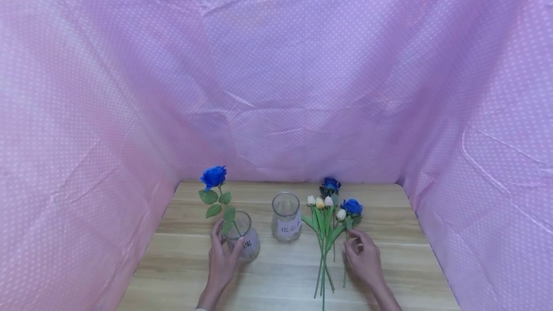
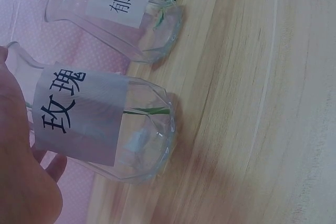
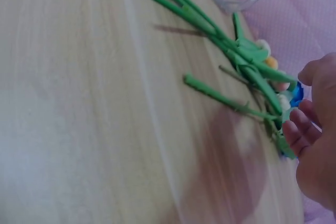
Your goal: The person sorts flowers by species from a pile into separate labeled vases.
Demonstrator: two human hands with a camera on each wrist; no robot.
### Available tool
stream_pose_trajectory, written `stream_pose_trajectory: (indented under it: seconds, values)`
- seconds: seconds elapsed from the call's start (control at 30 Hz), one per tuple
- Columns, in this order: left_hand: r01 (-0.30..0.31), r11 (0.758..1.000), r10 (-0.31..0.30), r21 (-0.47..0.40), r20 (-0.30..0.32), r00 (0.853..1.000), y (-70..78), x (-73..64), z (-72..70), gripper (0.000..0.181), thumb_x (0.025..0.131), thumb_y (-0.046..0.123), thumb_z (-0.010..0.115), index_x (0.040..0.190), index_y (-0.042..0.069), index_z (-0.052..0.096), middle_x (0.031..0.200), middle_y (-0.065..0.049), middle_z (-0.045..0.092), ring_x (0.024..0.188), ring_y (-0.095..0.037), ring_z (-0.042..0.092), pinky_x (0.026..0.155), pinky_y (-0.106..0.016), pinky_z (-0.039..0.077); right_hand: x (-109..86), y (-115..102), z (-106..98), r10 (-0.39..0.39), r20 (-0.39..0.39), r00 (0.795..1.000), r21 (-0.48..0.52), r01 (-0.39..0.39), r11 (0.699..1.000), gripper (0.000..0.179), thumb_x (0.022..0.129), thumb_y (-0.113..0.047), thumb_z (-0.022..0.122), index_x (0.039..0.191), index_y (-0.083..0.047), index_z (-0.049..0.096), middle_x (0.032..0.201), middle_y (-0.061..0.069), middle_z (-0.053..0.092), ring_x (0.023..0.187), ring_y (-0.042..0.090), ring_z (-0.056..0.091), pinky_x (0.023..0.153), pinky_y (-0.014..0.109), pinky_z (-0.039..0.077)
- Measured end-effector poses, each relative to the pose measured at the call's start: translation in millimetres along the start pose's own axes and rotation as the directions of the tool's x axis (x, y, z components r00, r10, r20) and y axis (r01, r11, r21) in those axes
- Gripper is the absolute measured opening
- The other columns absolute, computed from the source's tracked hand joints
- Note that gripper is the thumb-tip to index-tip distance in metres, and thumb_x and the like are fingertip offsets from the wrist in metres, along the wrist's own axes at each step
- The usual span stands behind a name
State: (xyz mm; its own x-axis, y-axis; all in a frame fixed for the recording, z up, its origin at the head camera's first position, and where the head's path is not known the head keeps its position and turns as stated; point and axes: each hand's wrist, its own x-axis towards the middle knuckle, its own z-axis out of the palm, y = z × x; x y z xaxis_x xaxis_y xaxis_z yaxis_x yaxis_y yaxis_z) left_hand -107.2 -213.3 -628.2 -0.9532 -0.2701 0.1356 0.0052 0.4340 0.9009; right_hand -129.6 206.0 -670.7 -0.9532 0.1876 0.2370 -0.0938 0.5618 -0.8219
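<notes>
My left hand [image 1: 221, 260] grips a clear glass vase [image 1: 252, 249] at the left, fingers and thumb round its side. A paper label [image 2: 79, 114] with dark characters is stuck on this vase. One blue rose [image 1: 213, 177] with green leaves leans out of it to the left, its stem end showing through the glass. At the right, my right hand [image 1: 365, 259] hovers by the stem of a lying blue rose [image 1: 352, 207]. Its thumb and fingers are bent but apart, beside the stem [image 3: 226, 98]; contact is unclear.
A second labelled glass vase [image 1: 286, 229] stands mid-table. Several tulips [image 1: 319, 203], pale and yellow, lie to its right with crossed green stems [image 3: 210, 30]. Behind them lies another blue rose [image 1: 330, 185]. Pink dotted cloth [image 1: 294, 143] encloses the wooden table [image 1: 276, 282].
</notes>
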Motion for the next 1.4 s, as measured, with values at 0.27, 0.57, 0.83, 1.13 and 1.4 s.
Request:
stream_pose_trajectory:
  seconds: [0.27,0.57,0.83,1.13,1.4]
  values:
    - [0.003,1.0,-0.003,-0.01,0.014,1.0,2.1,1.1,-1.2,0.09,0.11,0.044,0.073,0.177,0.016,0.02,0.178,-0.028,0.041,0.155,-0.058,0.052,0.126,-0.083,0.042,2.8,15.9,4.2,0.112,0.056,0.992,-0.052,-0.109,0.993,0.043,0.099,-0.005,0.082,0.14,0.002,0.07,0.124,0.018,0.078,0.1,0.021,0.075,0.078,0.017,0.062]
    - [0.014,1.0,-0.014,0.001,0.02,1.0,2.6,2.2,-1.0,0.09,0.11,0.045,0.073,0.178,0.019,0.02,0.18,-0.025,0.04,0.157,-0.055,0.05,0.127,-0.082,0.042,8.1,26.5,12.7,0.216,0.091,0.972,-0.047,-0.213,0.976,0.042,0.1,-0.008,0.081,0.139,0.002,0.069,0.122,0.021,0.078,0.09,0.013,0.071,0.068,0.019,0.062]
    - [0.003,1.0,-0.003,0.001,0.016,1.0,1.7,1.9,-1.2,0.089,0.11,0.043,0.073,0.177,0.019,0.02,0.179,-0.025,0.04,0.157,-0.056,0.05,0.127,-0.082,0.042,15.1,25.3,16.4,0.231,0.089,0.969,-0.095,-0.223,0.97,0.04,0.1,-0.006,0.08,0.137,0.003,0.07,0.122,0.023,0.079,0.086,0.015,0.066,0.064,0.02,0.055]
    - [-0.011,1.0,0.011,0.005,0.003,1.0,-2.0,2.0,-0.2,0.088,0.109,0.041,0.074,0.177,0.019,0.021,0.178,-0.025,0.043,0.155,-0.057,0.053,0.124,-0.083,0.043,18.7,23.4,18.2,0.261,0.095,0.961,-0.097,-0.252,0.963,0.037,0.1,-0.005,0.078,0.134,0.006,0.07,0.108,0.016,0.08,0.09,0.017,0.073,0.07,0.016,0.059]
    - [-0.003,1.0,0.003,0.01,-0.012,1.0,-3.7,1.4,0.4,0.089,0.108,0.041,0.076,0.176,0.019,0.023,0.175,-0.027,0.046,0.15,-0.057,0.057,0.123,-0.085,0.043,21.4,22.6,16.6,0.291,0.088,0.953,-0.057,-0.286,0.956,0.036,0.099,-0.007,0.079,0.133,0.004,0.073,0.107,0.015,0.083,0.086,0.011,0.072,0.073,0.013,0.059]
